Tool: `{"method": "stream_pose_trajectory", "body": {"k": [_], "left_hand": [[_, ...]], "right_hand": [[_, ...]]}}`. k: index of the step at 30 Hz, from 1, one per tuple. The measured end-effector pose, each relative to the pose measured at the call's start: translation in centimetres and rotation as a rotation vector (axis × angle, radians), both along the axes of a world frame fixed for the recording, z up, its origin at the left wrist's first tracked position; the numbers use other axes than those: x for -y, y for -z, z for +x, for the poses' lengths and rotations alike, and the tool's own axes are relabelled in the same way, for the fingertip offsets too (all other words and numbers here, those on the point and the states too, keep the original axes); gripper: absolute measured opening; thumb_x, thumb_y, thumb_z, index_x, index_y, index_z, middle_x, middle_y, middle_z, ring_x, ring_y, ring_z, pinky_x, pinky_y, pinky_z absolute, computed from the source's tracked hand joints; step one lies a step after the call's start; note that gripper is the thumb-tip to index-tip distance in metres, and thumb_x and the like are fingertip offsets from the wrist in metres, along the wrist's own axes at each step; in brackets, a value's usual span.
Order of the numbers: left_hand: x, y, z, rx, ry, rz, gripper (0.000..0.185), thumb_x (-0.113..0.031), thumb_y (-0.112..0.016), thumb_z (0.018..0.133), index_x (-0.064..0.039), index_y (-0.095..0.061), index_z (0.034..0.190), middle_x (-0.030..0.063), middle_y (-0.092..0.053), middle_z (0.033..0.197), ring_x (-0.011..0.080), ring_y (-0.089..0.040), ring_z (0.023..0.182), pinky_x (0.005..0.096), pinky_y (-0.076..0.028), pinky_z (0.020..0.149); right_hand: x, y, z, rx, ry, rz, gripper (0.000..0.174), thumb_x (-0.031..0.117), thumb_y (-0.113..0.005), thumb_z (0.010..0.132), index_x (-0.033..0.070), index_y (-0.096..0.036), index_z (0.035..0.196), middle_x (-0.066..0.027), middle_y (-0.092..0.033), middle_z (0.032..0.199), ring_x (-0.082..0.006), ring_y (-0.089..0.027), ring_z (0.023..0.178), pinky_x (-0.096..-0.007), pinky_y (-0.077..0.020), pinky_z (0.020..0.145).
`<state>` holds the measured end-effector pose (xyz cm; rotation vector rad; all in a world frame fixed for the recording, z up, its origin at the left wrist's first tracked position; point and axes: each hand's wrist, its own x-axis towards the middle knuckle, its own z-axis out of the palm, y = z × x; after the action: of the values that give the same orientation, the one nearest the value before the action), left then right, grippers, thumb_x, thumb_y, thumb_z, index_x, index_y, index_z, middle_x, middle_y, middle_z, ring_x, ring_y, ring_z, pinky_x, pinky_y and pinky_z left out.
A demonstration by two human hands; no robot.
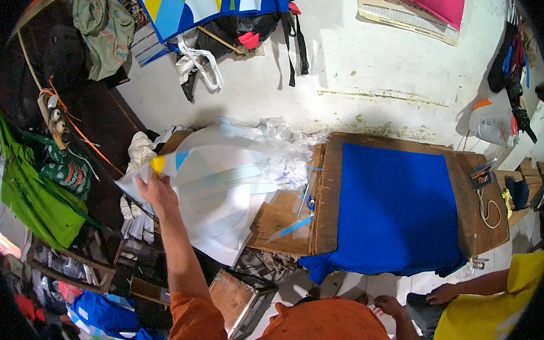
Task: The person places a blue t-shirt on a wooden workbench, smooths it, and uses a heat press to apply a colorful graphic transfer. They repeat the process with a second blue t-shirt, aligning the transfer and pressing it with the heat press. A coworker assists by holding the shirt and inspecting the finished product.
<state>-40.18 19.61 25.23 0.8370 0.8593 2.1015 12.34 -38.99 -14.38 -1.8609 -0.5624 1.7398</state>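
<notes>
My left hand point(158, 191) pinches the upper left part of a thin white printed sheet point(208, 192) between thumb and fingers, beside its yellow and light blue patches. Blurred, the sheet spreads over the left of the work surface. What appears to be my right hand point(388, 306) is low at the bottom, right of my orange shirt; its fingers are curled near something small and pale, and its hold is unclear. Blue fabric point(397, 199) lies on a padded brown board point(476, 195), its near edge hanging over the front.
Crumpled clear plastic point(286, 169) lies between sheet and board, above a blue-handled tool point(296, 227). A person in yellow point(481, 313) is close at lower right. A wooden box point(233, 298) stands below the sheet. A power strip point(54, 120) with orange cord hangs left.
</notes>
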Motion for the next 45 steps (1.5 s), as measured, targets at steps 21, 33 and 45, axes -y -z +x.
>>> {"method": "stream_pose_trajectory", "body": {"k": [21,33,45], "left_hand": [[19.5,-23.8,6.2,-1.110,-0.227,0.588,0.041,-0.013,-0.062,0.097,-0.001,-0.063,0.136,0.0218,-0.051,0.152,0.0301,-0.057,0.133,0.0396,-0.047,0.110],[14.9,-27.5,36.2,-1.391,0.155,0.618,0.051,-0.011,-0.062,0.095,-0.001,-0.054,0.145,0.0204,-0.055,0.148,0.0279,-0.060,0.126,0.0372,-0.050,0.105],[15.6,-27.1,50.2,-1.400,0.246,0.607,0.063,-0.010,-0.062,0.093,-0.002,-0.045,0.153,0.0190,-0.059,0.143,0.0257,-0.064,0.119,0.0349,-0.053,0.099]], "right_hand": [[-34.4,-27.4,-14.2,-1.201,-0.400,0.311,0.116,0.097,-0.031,0.083,0.011,-0.036,0.160,-0.0297,-0.049,0.153,-0.0506,-0.045,0.143,-0.0720,-0.0462,0.101],[-24.6,-28.5,-2.5,-0.956,-0.105,0.325,0.107,0.061,-0.066,0.095,0.007,-0.009,0.168,-0.0261,-0.036,0.163,-0.0372,-0.054,0.137,-0.0479,-0.0478,0.109],[-20.9,-30.0,1.4,-0.925,-0.283,0.140,0.099,0.075,-0.056,0.094,0.005,-0.030,0.160,-0.0227,-0.044,0.155,-0.0340,-0.059,0.130,-0.0513,-0.0490,0.104]]}}
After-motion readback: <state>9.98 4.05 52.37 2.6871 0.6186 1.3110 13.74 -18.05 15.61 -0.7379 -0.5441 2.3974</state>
